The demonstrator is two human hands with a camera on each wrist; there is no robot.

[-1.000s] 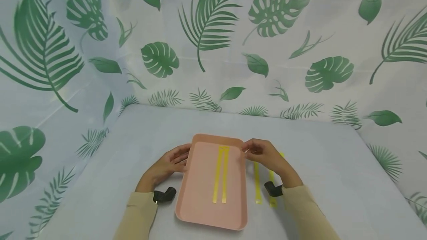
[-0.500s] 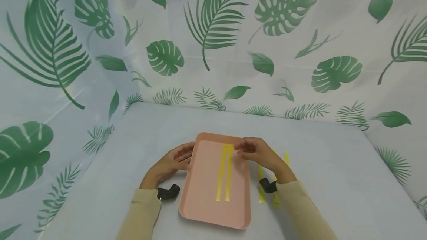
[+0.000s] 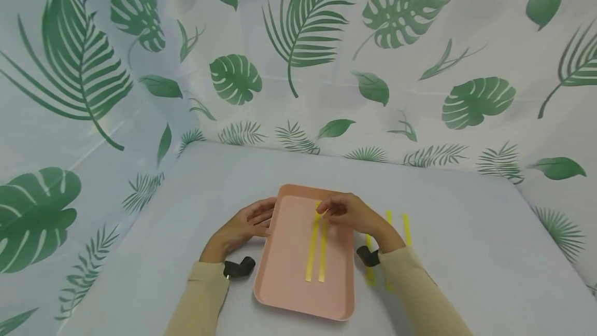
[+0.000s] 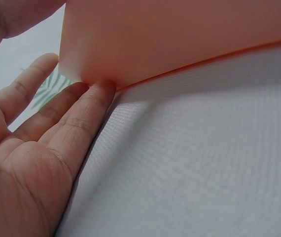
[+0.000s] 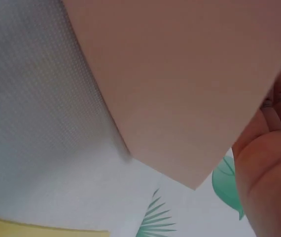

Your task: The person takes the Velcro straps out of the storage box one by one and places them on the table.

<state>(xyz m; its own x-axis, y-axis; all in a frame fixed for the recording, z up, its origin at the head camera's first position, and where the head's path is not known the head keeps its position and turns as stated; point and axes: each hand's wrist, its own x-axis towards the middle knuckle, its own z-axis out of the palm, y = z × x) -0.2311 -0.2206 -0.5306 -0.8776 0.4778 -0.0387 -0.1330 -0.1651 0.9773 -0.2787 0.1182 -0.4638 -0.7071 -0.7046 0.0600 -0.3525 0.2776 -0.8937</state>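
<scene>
Your pink tray (image 3: 289, 284) holds two yellow strips (image 3: 317, 253). Your right hand (image 3: 347, 214), fingers curled, pinches their far end. Your left hand (image 3: 247, 224), fingers straight, touches the tray's left edge

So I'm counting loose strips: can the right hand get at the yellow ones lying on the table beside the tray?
Probably yes. The yellow strips lie uncovered on the table just right of the right hand, which is over the pink tray; nothing lies between.
</scene>
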